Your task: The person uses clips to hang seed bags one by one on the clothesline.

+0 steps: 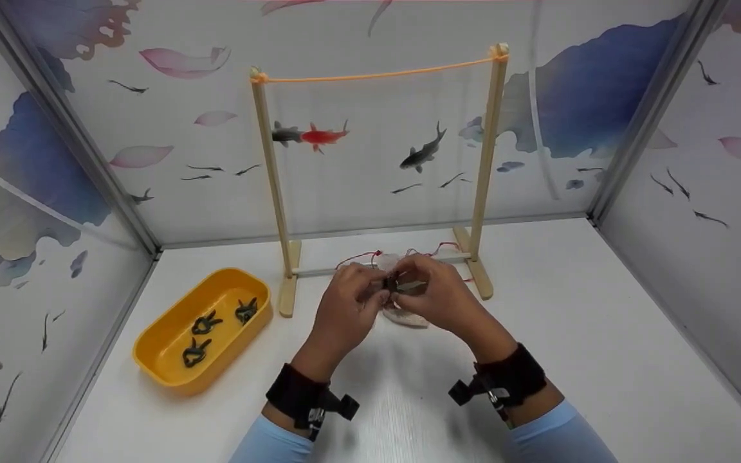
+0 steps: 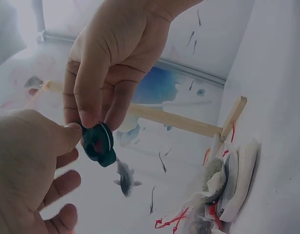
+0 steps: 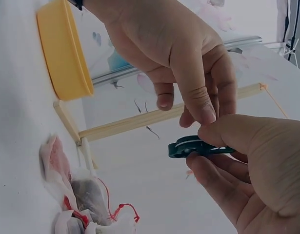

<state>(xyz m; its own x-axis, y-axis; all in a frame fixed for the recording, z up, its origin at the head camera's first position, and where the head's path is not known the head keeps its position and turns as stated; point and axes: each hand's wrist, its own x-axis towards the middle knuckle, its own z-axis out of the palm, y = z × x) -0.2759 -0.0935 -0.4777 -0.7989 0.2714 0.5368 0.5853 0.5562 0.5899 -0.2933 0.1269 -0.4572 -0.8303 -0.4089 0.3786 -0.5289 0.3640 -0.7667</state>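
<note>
My right hand (image 1: 444, 296) pinches a dark green plastic clip (image 3: 181, 147) between thumb and fingers, raised above the table. The left hand (image 1: 345, 308) meets it there; in the left wrist view its thumb is at the held end of the clip, and its other fingers are loosely bent and spread apart. Fingertips overlap, so the exact left contact is partly hidden. Below the hands lie white gauze pouches (image 2: 242, 180) with red drawstrings and dark contents. Three similar green clips (image 1: 197, 352) are in the yellow basin (image 1: 152, 373) to the left.
Behind the hands stands a wooden frame (image 1: 485, 148) with two uprights on flat feet. An orange cord (image 1: 377, 75) runs between the post tops, and a white bar (image 1: 316, 271) joins the bases. Fish-patterned panels (image 1: 357, 193) enclose the white table (image 1: 602, 334) on three sides.
</note>
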